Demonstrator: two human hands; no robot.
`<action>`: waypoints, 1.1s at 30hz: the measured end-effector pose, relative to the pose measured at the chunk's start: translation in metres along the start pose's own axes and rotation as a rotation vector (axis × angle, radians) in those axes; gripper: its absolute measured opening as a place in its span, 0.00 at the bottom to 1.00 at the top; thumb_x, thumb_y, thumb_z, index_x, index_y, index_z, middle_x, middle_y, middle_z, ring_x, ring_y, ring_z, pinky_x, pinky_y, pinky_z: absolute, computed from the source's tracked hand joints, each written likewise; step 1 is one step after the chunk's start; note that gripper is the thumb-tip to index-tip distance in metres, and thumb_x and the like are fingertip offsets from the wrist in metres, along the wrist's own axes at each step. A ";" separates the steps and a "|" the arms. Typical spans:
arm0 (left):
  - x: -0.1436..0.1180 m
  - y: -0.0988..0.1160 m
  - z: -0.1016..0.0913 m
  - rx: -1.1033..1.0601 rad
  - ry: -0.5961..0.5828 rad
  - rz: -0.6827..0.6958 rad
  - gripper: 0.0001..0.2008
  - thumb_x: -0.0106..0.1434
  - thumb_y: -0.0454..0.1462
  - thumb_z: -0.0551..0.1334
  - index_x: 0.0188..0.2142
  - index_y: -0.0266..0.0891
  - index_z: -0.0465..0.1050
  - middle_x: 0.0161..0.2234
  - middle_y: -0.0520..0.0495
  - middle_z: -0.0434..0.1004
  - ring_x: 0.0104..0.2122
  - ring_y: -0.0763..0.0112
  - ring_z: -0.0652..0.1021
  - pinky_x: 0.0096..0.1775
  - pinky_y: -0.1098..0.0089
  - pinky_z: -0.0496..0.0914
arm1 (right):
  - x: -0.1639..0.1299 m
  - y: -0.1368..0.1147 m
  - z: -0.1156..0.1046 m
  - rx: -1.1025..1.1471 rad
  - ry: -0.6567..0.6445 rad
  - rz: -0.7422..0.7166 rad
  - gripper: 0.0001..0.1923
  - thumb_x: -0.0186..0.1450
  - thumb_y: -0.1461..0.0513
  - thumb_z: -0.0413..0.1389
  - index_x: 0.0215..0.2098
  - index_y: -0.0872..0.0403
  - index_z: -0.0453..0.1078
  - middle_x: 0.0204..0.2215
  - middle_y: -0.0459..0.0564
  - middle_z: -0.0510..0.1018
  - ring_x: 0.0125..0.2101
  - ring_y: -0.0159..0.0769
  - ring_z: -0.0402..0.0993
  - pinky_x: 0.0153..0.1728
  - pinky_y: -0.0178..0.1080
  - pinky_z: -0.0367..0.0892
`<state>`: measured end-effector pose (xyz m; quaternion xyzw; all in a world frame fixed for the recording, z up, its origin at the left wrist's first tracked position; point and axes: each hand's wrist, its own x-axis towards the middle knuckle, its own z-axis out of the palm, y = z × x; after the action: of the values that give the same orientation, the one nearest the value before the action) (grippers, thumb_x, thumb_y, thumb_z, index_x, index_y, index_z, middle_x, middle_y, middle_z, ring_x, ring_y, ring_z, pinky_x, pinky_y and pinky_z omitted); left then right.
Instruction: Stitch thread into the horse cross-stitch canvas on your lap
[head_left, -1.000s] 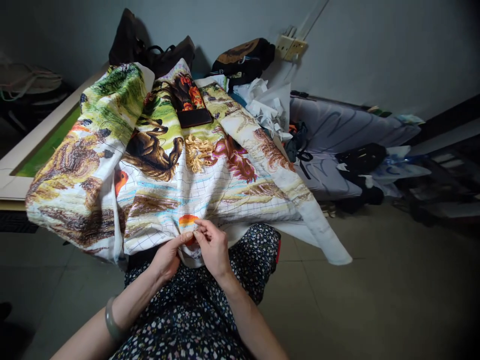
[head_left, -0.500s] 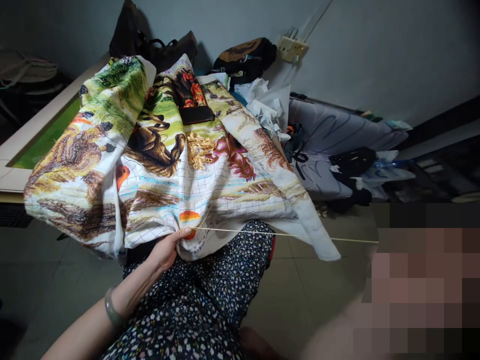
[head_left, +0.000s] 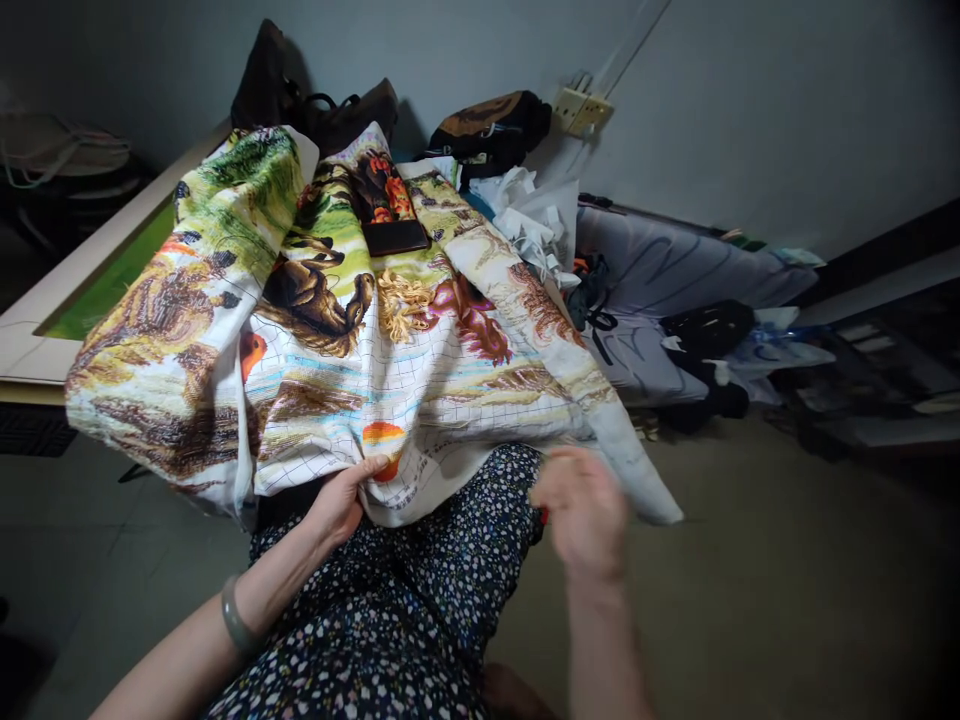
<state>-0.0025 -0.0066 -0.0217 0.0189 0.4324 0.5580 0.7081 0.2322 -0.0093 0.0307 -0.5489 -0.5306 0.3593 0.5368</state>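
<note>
Left hand (head_left: 341, 505) pinches embroidered cloth (head_left: 360, 330) edge on lap; right hand (head_left: 581, 510) blurred, grip unclear.

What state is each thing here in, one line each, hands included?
Left hand: gripping the cloth's near edge, thumb on top.
Right hand: blurred, in the air beside the cloth; grip unclear.
Cloth: partly stitched, draped and folded over the lap.
Dark case: lying flat on the cloth, shut.
Bracelet: on the left wrist.
Wall socket: hanging tilted.
</note>
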 end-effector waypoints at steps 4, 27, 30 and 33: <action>-0.002 0.001 0.000 0.019 0.005 -0.015 0.15 0.43 0.32 0.73 0.33 0.31 0.79 0.35 0.42 0.83 0.36 0.64 0.80 0.46 0.67 0.72 | -0.018 0.009 0.068 0.025 -0.354 0.212 0.13 0.67 0.59 0.52 0.43 0.56 0.74 0.16 0.41 0.67 0.15 0.25 0.60 0.16 0.28 0.60; -0.004 0.000 0.001 0.049 0.023 0.042 0.14 0.39 0.34 0.74 0.28 0.31 0.80 0.29 0.45 0.82 0.30 0.67 0.79 0.38 0.70 0.72 | -0.026 0.013 0.109 -0.135 -0.389 0.096 0.13 0.65 0.61 0.51 0.40 0.57 0.76 0.17 0.44 0.72 0.18 0.29 0.66 0.20 0.29 0.62; -0.004 0.000 0.001 0.045 0.022 0.057 0.15 0.38 0.34 0.75 0.28 0.31 0.80 0.29 0.45 0.82 0.30 0.68 0.78 0.38 0.70 0.72 | -0.026 0.013 0.111 -0.152 -0.375 0.099 0.12 0.65 0.61 0.51 0.39 0.57 0.76 0.16 0.44 0.72 0.18 0.29 0.66 0.20 0.29 0.62; -0.004 0.000 0.000 0.043 0.030 0.058 0.15 0.38 0.33 0.74 0.28 0.32 0.79 0.27 0.46 0.81 0.28 0.68 0.78 0.37 0.70 0.72 | -0.027 0.012 0.113 -0.158 -0.362 0.107 0.12 0.65 0.62 0.51 0.37 0.57 0.76 0.16 0.44 0.72 0.18 0.29 0.66 0.19 0.29 0.62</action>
<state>-0.0021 -0.0094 -0.0193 0.0381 0.4542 0.5690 0.6844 0.1208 -0.0099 -0.0048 -0.5428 -0.6151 0.4375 0.3681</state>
